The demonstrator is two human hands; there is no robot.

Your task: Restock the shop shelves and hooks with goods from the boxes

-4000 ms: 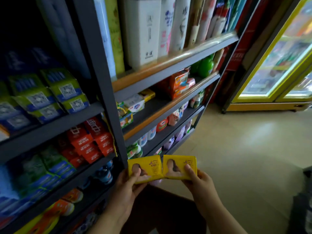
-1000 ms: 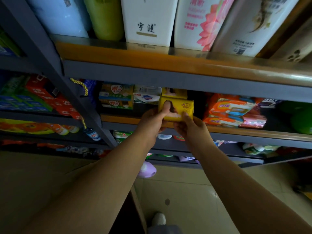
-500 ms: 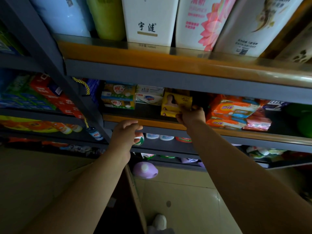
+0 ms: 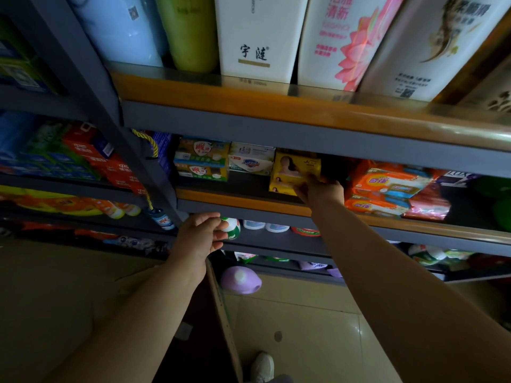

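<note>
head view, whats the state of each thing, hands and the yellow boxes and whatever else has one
yellow soap boxes: stacked on the shelf, top one tilted
right hand: fingers on the stack's lower right
left hand: empty, loosely curled, below the shelf edge
cardboard box: open

Below you lies a pale tiled floor (image 4: 312,322), and the toe of your white shoe (image 4: 262,366) shows at the bottom edge. A purple bottle (image 4: 241,280) pokes out just above the floor. You can see a yellow twisted cord (image 4: 150,145) hanging on the grey upright post (image 4: 91,87), with a small bottle (image 4: 161,218) dangling at its lower end.
</note>
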